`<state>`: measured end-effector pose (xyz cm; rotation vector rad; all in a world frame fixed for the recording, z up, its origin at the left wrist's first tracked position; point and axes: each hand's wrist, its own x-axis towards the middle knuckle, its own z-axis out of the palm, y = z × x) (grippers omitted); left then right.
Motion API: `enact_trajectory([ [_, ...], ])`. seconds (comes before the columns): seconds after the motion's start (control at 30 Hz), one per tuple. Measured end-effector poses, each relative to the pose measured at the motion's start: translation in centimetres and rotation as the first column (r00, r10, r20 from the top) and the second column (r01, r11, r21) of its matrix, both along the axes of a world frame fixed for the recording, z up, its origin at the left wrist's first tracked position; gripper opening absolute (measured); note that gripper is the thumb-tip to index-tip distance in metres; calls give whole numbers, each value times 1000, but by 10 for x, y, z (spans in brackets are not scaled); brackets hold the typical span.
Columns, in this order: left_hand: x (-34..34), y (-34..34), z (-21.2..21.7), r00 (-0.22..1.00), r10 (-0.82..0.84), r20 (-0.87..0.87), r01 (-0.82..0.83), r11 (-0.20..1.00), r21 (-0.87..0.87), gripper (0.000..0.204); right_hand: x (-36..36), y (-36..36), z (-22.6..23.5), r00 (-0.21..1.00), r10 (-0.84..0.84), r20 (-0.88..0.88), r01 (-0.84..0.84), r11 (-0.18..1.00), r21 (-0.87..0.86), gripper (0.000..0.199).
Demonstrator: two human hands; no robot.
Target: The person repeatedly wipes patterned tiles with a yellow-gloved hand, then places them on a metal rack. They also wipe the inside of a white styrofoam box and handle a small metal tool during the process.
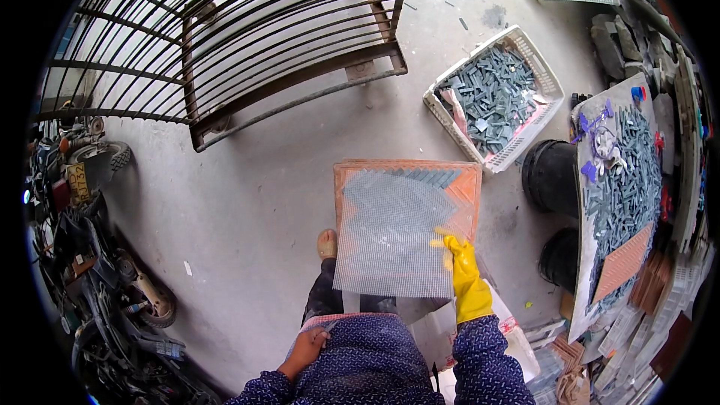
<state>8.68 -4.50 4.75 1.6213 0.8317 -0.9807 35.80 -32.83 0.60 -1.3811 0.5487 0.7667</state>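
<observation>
Reaching forward in a yellow glove, the right grip (444,244) is at the right edge of a pale mesh sheet (394,236), its fingers blurred but extended and spread a little apart. Bare, the left grip (306,349) rests low against the patterned apron (367,352) at the person's lap, fingers curled; whether it pinches anything, I cannot tell. Directly in front of the person, the mesh lies over an orange tray (466,202), covering most of it and hanging past its near edge, while grey strips (431,178) set slantwise show along the far side. Beyond the tray's far right corner, a white crate (529,139) on the floor (247,217) holds a loose heap of similar grey pieces (499,97). Farther right, a tilted-looking surface (634,90) carries more grey pieces (626,172), a purple-and-white tangle (600,135) and an orange panel (622,262), with two black buckets (551,178) just beside its left edge. A barred metal rack (300,87) stands ahead to the left, and motorbikes (127,300) crowd the far left.
</observation>
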Motion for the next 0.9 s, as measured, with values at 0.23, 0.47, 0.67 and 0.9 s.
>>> enact_trajectory([
  [0.23, 3, -3, -1, 1000, -17, -1, 17, 1000, -8, 23, -3, -15, -24, 992, -63, -108, 72, 994, 86, 40],
  [0.47, 8, -4, 1, 999, -19, -28, 18, 1000, -15, 24, 1, -20, -31, 993, -29, -111, 33, 999, 33, 40],
  [0.67, 12, -7, 0, 999, -30, -42, 30, 999, -13, 24, 9, -23, -29, 992, 125, -12, -125, 992, -4, 36],
  [0.9, 14, -9, -2, 999, -30, -39, 30, 1000, -6, 25, 10, -23, -30, 871, 295, 394, -247, 954, -168, 40],
])
